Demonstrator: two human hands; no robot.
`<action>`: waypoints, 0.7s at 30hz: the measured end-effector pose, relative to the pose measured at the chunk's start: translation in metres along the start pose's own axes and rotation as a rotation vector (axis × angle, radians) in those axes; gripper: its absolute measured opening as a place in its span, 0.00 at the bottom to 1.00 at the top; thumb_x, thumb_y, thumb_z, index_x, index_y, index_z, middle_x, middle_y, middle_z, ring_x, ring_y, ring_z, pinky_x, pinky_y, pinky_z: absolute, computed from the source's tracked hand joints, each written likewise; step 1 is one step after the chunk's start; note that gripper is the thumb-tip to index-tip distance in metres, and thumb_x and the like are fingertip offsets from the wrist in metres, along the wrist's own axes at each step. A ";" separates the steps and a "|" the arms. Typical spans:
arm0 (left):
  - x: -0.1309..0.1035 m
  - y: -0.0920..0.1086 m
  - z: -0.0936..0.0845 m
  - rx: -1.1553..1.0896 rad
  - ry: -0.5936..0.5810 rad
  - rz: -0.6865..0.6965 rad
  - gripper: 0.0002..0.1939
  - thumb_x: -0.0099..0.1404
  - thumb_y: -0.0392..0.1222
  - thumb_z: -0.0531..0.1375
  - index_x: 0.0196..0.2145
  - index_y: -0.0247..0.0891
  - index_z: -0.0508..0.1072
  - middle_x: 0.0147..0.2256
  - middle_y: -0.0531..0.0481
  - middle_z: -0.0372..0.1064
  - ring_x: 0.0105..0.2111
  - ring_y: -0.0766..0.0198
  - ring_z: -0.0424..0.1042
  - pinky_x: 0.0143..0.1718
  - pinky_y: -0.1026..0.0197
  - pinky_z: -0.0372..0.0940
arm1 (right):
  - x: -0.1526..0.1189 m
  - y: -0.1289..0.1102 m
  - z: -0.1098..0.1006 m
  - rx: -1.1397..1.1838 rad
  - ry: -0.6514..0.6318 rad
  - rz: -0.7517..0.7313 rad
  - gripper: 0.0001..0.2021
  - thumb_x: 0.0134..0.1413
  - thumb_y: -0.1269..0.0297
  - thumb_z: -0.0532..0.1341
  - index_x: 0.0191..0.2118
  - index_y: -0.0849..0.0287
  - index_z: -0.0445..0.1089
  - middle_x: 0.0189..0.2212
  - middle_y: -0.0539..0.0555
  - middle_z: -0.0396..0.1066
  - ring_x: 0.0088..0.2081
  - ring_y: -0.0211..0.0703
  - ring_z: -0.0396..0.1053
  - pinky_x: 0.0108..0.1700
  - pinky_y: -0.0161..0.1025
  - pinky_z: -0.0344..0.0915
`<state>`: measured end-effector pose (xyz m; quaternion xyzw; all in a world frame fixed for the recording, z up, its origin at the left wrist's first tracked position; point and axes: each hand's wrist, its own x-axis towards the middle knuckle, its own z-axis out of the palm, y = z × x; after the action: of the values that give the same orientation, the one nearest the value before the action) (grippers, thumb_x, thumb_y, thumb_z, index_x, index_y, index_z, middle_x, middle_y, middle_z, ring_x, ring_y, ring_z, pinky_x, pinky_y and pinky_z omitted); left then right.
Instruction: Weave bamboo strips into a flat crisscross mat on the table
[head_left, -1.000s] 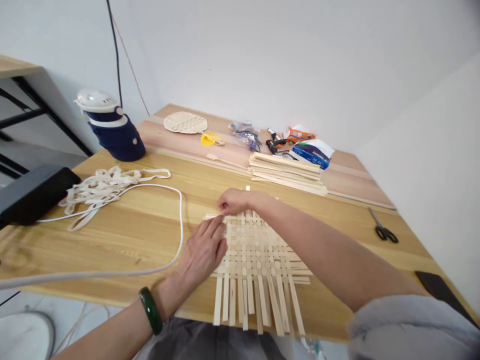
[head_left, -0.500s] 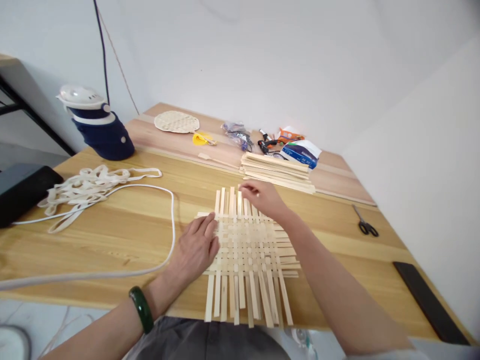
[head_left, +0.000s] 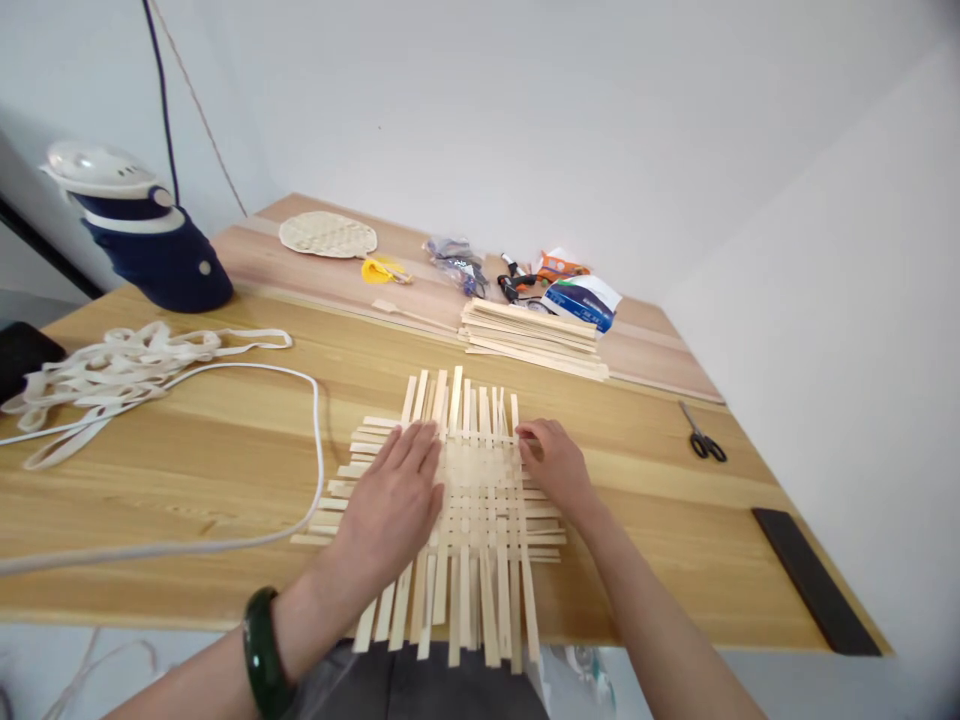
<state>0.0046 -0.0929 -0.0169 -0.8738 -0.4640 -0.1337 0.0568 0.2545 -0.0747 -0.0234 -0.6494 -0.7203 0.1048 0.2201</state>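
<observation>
Plain white walls [head_left: 570,110] behind a wooden table [head_left: 187,470].

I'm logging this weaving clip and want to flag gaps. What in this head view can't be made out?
- Left part of the woven strip mat: covered by the left hand.
- Mat's right edge: partly under the right hand.
- Print on the blue-and-white packet: too small to read.
- Small items by it: too small and crowded to identify.
- Black object at far left: cut by the frame edge.
- White cord: both ends leave the frame.

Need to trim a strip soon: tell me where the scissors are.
In the head view, the scissors lie on the table to the right of the woven mat, beyond the right hand.
</observation>
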 end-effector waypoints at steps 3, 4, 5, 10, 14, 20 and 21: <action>0.008 0.018 0.010 -0.083 -0.012 0.017 0.29 0.71 0.49 0.52 0.62 0.27 0.63 0.65 0.38 0.57 0.66 0.49 0.56 0.65 0.47 0.54 | 0.002 -0.002 -0.003 0.012 -0.071 -0.011 0.05 0.58 0.70 0.57 0.37 0.55 0.70 0.37 0.53 0.74 0.40 0.43 0.70 0.43 0.40 0.66; 0.010 0.021 0.015 -0.100 -0.018 0.013 0.32 0.70 0.52 0.52 0.63 0.28 0.61 0.66 0.39 0.54 0.67 0.48 0.53 0.65 0.46 0.53 | 0.004 -0.003 -0.004 0.007 -0.092 -0.016 0.05 0.57 0.70 0.59 0.37 0.55 0.71 0.37 0.53 0.74 0.40 0.43 0.70 0.42 0.39 0.66; 0.010 0.022 0.021 -0.113 -0.025 0.007 0.34 0.69 0.56 0.53 0.65 0.29 0.60 0.67 0.40 0.53 0.67 0.47 0.51 0.66 0.44 0.52 | 0.005 -0.004 -0.005 -0.004 -0.108 -0.021 0.04 0.56 0.70 0.60 0.37 0.55 0.71 0.37 0.52 0.74 0.40 0.43 0.70 0.42 0.39 0.65; 0.006 0.018 0.039 -0.147 -0.042 0.006 0.39 0.69 0.64 0.49 0.65 0.31 0.58 0.68 0.41 0.50 0.69 0.45 0.45 0.68 0.41 0.45 | 0.018 -0.011 -0.012 -0.073 -0.232 -0.034 0.02 0.55 0.69 0.63 0.34 0.55 0.73 0.33 0.51 0.74 0.37 0.41 0.68 0.38 0.36 0.60; 0.004 0.017 0.039 -0.150 -0.043 0.009 0.39 0.70 0.63 0.47 0.66 0.30 0.57 0.68 0.40 0.49 0.69 0.45 0.44 0.68 0.40 0.42 | 0.032 -0.013 -0.023 -0.046 -0.384 -0.039 0.03 0.56 0.67 0.63 0.32 0.56 0.75 0.29 0.48 0.73 0.31 0.36 0.66 0.34 0.33 0.55; 0.005 0.019 0.036 -0.157 -0.056 0.010 0.39 0.70 0.63 0.47 0.66 0.30 0.57 0.68 0.39 0.48 0.69 0.44 0.43 0.68 0.40 0.42 | 0.049 -0.011 -0.030 0.003 -0.514 -0.029 0.04 0.55 0.66 0.63 0.32 0.56 0.76 0.28 0.46 0.75 0.30 0.35 0.67 0.33 0.32 0.55; 0.005 0.019 0.035 -0.158 -0.060 0.009 0.39 0.70 0.63 0.47 0.66 0.30 0.57 0.68 0.39 0.48 0.69 0.44 0.43 0.68 0.39 0.42 | 0.050 -0.012 -0.030 -0.028 -0.519 -0.035 0.04 0.55 0.67 0.63 0.32 0.56 0.75 0.28 0.46 0.74 0.30 0.35 0.67 0.33 0.32 0.55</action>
<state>0.0293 -0.0915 -0.0488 -0.8812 -0.4497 -0.1434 -0.0256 0.2547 -0.0313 0.0171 -0.5912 -0.7651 0.2542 0.0209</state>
